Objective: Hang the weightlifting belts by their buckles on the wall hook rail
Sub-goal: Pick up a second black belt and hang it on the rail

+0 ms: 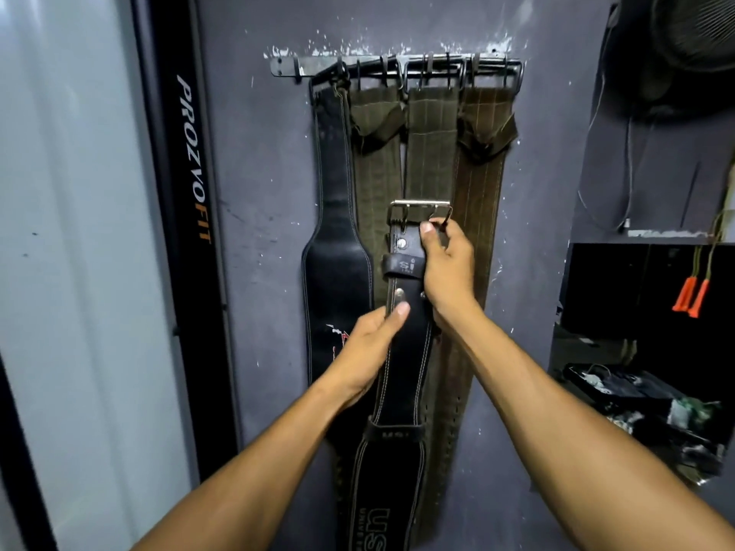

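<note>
- Nearest the camera, two bare forearms reach up from 6 o'clock toward the wall, both hands closed on one black leather belt (401, 375).
- Left hand (368, 351) wraps the strap from its 9 o'clock edge, thumb laid across the front just under a rivet; the grip is narrow and firm.
- Right hand (447, 268) sits higher, at 1 o'clock from the left, pinching the strap just below the buckle with the thumb on the front face and a finger hooked at the frame's right corner.
- Silver buckle (419, 211) stands upright at the top of the held belt, its frame free, well below the rail.
- Below the hands the belt hangs straight down toward 6 o'clock, widening into a pad with white lettering.
- Out past the hands, four belts already hang on the wall hook rail (397, 69) at 12 o'clock: a black one (338, 248) at the 9 o'clock end, then three olive-brown ones (431, 145).
- By my reading, the step in hand is raising the fifth belt to the rail.
- Next comes lifting the buckle straight up toward 12 o'clock and slipping its frame over a hook; which hook is free I cannot tell, as the rail looks crowded.
</note>
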{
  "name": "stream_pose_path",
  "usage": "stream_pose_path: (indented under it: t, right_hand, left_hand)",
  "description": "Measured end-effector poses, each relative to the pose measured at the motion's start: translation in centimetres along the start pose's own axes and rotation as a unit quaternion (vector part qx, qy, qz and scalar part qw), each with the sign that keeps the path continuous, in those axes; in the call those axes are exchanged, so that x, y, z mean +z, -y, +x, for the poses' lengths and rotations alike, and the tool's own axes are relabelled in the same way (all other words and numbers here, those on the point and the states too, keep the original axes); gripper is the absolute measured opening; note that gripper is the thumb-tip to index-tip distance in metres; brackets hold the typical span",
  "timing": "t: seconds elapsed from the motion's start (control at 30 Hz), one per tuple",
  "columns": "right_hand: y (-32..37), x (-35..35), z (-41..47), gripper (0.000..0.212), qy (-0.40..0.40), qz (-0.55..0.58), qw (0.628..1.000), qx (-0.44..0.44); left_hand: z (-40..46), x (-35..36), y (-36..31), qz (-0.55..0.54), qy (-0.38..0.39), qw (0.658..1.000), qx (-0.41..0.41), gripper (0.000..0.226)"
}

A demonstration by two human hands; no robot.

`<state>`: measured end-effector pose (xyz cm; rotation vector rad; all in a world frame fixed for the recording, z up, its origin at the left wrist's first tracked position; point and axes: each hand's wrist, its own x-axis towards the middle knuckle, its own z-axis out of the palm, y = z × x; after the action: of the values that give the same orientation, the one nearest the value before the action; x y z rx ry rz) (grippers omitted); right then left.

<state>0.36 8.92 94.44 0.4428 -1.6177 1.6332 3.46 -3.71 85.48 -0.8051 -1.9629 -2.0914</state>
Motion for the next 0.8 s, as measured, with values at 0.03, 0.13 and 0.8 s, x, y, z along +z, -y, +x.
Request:
stream_pose_path:
  t: [0.03,0.13,0.8]
  right_hand:
    - [0.2,0.1,0.5,0.011,-0.01,0.004,1.0,0.004]
    - [1.0,0.1,2.0,0.01,-0.021,0.0,1.0,0.01]
    - [2.8,-1.8,4.1,0.011,-0.011,-0.029,0.999,-0.021]
  left_hand:
    - [-0.4,-0.4,0.9,0.021,0.014,1.0,-0.004,0.043]
    - [-2.1,-1.3,3.6,0.073,0.035,0.996,-0.024,0.034]
    - [-11.5,1.3,17.9,0.036,0.081,0.959,-0.268,0.07]
